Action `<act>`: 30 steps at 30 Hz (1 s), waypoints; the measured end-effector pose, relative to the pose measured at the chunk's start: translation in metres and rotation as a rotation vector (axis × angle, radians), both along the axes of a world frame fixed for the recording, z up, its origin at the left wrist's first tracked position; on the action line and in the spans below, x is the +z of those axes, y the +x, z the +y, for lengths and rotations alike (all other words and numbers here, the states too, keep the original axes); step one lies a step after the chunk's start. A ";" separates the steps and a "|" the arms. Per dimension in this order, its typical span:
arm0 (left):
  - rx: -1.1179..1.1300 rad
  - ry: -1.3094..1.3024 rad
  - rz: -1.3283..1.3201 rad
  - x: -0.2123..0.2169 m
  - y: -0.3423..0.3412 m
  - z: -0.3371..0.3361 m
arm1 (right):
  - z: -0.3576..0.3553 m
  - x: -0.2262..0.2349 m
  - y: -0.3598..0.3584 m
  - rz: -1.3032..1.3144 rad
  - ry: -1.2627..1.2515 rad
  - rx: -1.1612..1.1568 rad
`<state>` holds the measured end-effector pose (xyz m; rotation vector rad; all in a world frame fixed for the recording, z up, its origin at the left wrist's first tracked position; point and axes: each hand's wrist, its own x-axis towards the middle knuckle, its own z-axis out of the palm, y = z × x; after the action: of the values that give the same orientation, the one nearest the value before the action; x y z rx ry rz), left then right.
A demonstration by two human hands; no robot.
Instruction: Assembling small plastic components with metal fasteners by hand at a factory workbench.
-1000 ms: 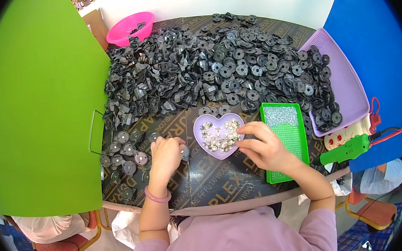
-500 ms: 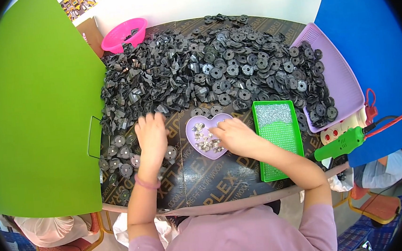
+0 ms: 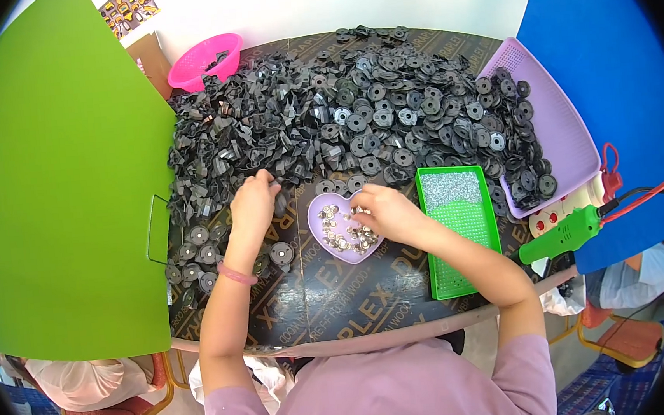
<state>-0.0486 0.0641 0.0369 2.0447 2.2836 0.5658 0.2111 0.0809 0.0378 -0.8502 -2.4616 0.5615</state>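
Observation:
My left hand (image 3: pixel 253 204), a pink band on its wrist, is closed at the near edge of the pile of angular black plastic pieces (image 3: pixel 226 153). Its fingertips pinch a dark plastic piece (image 3: pixel 280 201), partly hidden by the hand and blurred. Over the right side of a purple heart-shaped dish (image 3: pixel 315 206), my right hand (image 3: pixel 387 213) has its fingers pinched together. Small silvery metal parts (image 3: pixel 346 240) lie in that dish; what the right fingertips hold is too small to make out. Round black discs with metal centres (image 3: pixel 205 254) are gathered left of my left forearm.
Black ring-shaped discs (image 3: pixel 404 156) are heaped at the back right, spilling into a purple basket (image 3: pixel 572 134). A green tray (image 3: pixel 461 244) of tiny silvery pieces stands right of the dish, near a green corded power tool (image 3: pixel 562 236). A pink basket (image 3: pixel 206 59) is far left.
My left hand has moved away from me to the pile's edge and closed on a dark piece. My right hand has risen slightly at the dish, its fingers drawn together.

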 end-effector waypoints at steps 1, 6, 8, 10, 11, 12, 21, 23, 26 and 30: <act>0.011 0.052 -0.068 0.010 0.001 -0.004 | 0.002 0.003 0.001 0.000 -0.001 -0.001; -0.095 0.046 -1.476 0.035 0.024 -0.029 | 0.011 0.017 0.005 0.339 -0.614 -0.130; -0.159 -0.095 -1.858 0.036 0.045 -0.044 | 0.010 0.020 0.009 0.474 -0.765 -0.099; -0.141 -0.169 -2.016 0.027 0.064 -0.053 | 0.005 0.023 0.011 0.542 -0.675 -0.088; -0.128 -0.206 -2.071 0.021 0.070 -0.054 | 0.002 0.025 0.013 0.610 -0.583 -0.077; -0.129 -0.208 -2.073 0.016 0.074 -0.056 | -0.001 0.029 0.013 0.608 -0.583 -0.079; -0.163 -0.494 -2.262 0.001 0.086 -0.061 | -0.026 0.030 0.003 0.462 0.105 -0.006; -0.203 -0.503 -2.241 -0.002 0.086 -0.063 | -0.027 0.025 0.001 0.440 0.106 -0.013; -0.241 -0.468 -2.229 -0.001 0.086 -0.064 | -0.028 0.023 0.000 0.398 0.162 0.023; -0.322 -0.457 -2.184 -0.006 0.082 -0.064 | -0.033 0.026 -0.001 0.304 0.219 0.083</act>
<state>0.0336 -0.0004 0.0311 0.4627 0.5431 1.1117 0.2100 0.0477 0.0642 -0.5348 -2.2345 0.4053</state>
